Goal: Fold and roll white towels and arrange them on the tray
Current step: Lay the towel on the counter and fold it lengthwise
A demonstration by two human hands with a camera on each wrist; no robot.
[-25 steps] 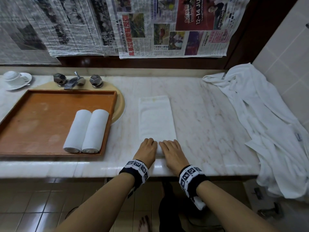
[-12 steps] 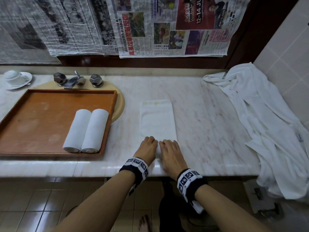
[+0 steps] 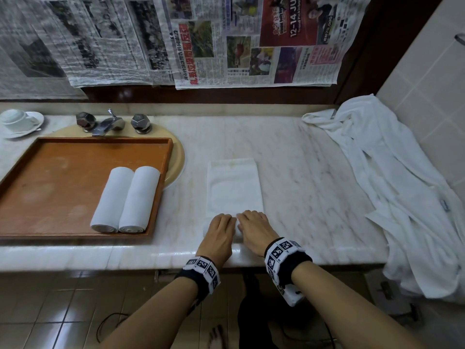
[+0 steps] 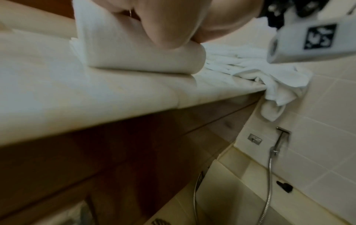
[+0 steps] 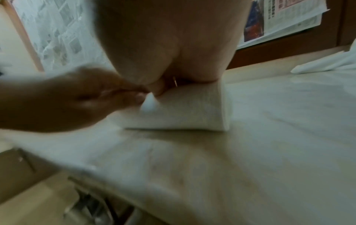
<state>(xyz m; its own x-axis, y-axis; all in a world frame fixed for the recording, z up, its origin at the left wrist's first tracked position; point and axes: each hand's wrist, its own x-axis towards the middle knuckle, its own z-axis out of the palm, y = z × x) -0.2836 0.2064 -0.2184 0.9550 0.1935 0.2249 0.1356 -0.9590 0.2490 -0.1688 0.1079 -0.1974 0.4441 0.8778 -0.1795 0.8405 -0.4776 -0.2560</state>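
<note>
A white towel (image 3: 234, 187) folded into a long strip lies on the marble counter (image 3: 314, 185), its near end wound into a roll (image 4: 134, 57) (image 5: 183, 109). My left hand (image 3: 221, 226) and right hand (image 3: 251, 222) sit side by side on that roll, fingers curled over it. The left wrist view has my left hand (image 4: 163, 30) pressing down on the roll. Over the roll's right end the right wrist view shows my right hand (image 5: 169, 45). At the left, an orange-brown tray (image 3: 50, 172) holds two rolled white towels (image 3: 112, 200) (image 3: 139, 200) against its right wall.
A large crumpled white cloth (image 3: 402, 185) covers the counter's right end and hangs over the edge. Behind the tray are a tap (image 3: 108, 122) and a beige basin rim (image 3: 177, 159). A cup and saucer (image 3: 17, 119) sit far left. The counter's front edge (image 3: 125, 255) is just below my wrists.
The flat part of the towel has grown shorter, its far edge drawn nearer as the roll under my hands thickened. Both hands have stayed near the counter's front edge.
</note>
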